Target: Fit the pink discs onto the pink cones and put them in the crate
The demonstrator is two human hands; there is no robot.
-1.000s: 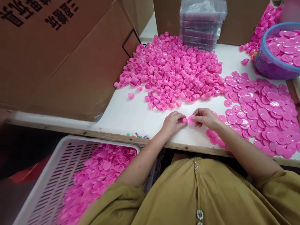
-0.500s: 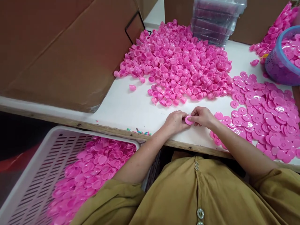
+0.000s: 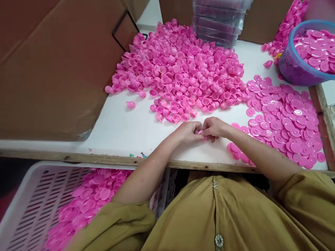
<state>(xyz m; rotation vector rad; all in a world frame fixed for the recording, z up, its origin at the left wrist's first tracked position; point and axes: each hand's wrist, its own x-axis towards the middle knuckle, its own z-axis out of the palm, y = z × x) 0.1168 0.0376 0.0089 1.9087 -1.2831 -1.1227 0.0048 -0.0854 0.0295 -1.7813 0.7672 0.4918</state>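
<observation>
Close together over the table's front part, my two hands pinch one small pink toy saucer (image 3: 201, 132). My left hand (image 3: 189, 131) is closed on its left side, thumb along the near edge. Bent fingers of my right hand (image 3: 214, 127) grip it from the right and cover most of it. Whether a cup sits with it is hidden by the fingers. Beyond the hands lies a big heap of pink toy cups (image 3: 183, 73). A spread of loose pink saucers (image 3: 285, 122) covers the table to the right of my right hand.
A large cardboard box (image 3: 52, 76) stands at the left. Below the table edge, a white slotted crate (image 3: 39, 195) holds pink pieces. A blue basket (image 3: 293, 62) of saucers stands at the back right. Clear plastic-wrapped packages (image 3: 220, 22) are stacked behind the cups.
My view has swung right, so the table's things sit further left in it. My fingers have closed more over the saucer, and the hands are nearer each other.
</observation>
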